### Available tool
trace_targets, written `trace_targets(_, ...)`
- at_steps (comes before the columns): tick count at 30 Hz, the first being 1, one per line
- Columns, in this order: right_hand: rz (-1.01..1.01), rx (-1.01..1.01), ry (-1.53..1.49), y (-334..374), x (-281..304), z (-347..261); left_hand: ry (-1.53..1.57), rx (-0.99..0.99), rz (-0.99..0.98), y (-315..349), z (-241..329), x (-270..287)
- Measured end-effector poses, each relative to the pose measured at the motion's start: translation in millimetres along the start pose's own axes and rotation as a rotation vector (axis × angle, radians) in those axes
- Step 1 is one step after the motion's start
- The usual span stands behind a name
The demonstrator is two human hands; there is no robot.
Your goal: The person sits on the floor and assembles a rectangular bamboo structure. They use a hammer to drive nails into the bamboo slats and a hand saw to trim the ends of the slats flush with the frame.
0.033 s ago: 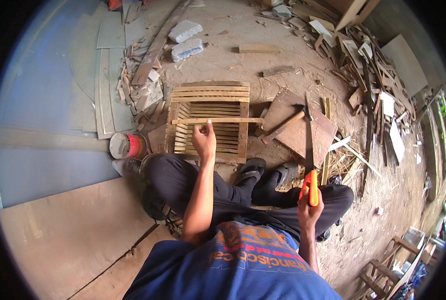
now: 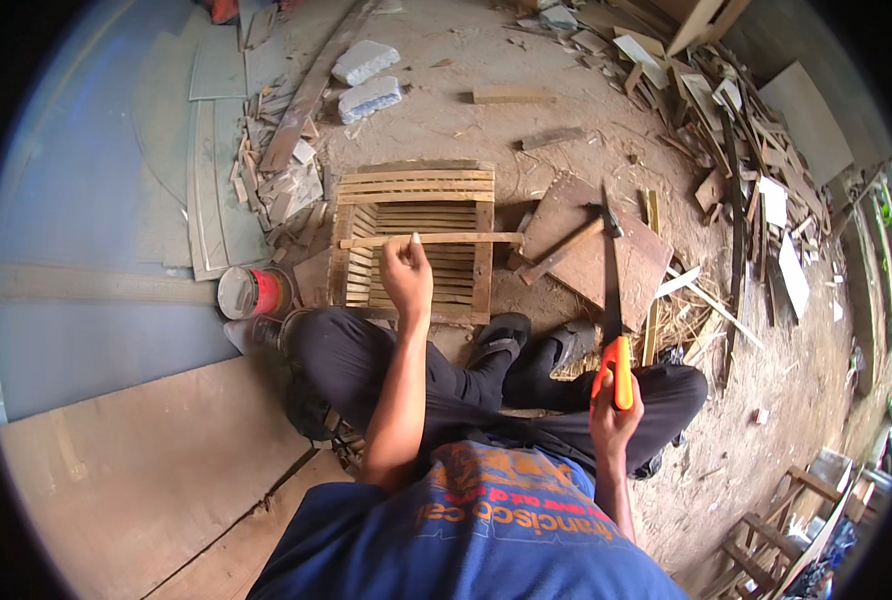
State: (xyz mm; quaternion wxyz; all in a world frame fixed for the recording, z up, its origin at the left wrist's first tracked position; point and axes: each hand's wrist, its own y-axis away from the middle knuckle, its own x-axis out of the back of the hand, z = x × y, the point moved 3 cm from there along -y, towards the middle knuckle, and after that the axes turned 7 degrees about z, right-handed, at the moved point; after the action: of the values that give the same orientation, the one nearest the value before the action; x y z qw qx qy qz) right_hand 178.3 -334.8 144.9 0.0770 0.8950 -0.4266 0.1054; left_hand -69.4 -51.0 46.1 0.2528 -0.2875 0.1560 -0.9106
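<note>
My left hand [image 2: 406, 272] is closed on a thin wooden strip [image 2: 471, 238], thumb along its top edge. The strip lies across a slatted wooden crate [image 2: 484, 285] in front of my crossed legs, and its right end reaches past the crate's side. In my right hand [image 2: 617, 412] is the orange handle of a handsaw [image 2: 614, 300], held above my right knee with the dark blade pointing away from me. Under the blade, to the right of the crate, a brown board [image 2: 591, 275] rests on the ground. A wooden-handled hammer [image 2: 566, 248] lies on this board.
Scrap wood [image 2: 711, 130] is heaped at the far right. Two pale blocks [image 2: 368, 100] and a short plank [image 2: 514, 95] lie beyond the crate. A red-and-white can [image 2: 256, 292] stands left of my knee, near large sheets [image 2: 96, 350]. A small wooden frame [image 2: 766, 540] is at the lower right.
The handsaw has shifted slightly to the left in my right hand. My left hand stays at the strip, its fist turned a little. The crate and other things lie as before.
</note>
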Motion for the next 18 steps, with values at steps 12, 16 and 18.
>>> trace_targets(12,-0.146,-0.015,-0.074,-3.3,-64.3,-2.0,-0.406,-0.474,-0.540,-10.5,-1.7,-99.4)
trace_targets(16,-0.167,-0.015,-0.069,-0.6,-65.6,1.0,-0.196,-0.753,-0.286,-23.0,4.3,-80.7)
trace_targets(18,-0.159,-0.008,-0.073,0.0,-64.7,5.0,-0.093,-0.818,-0.215,-24.8,24.8,-66.7)
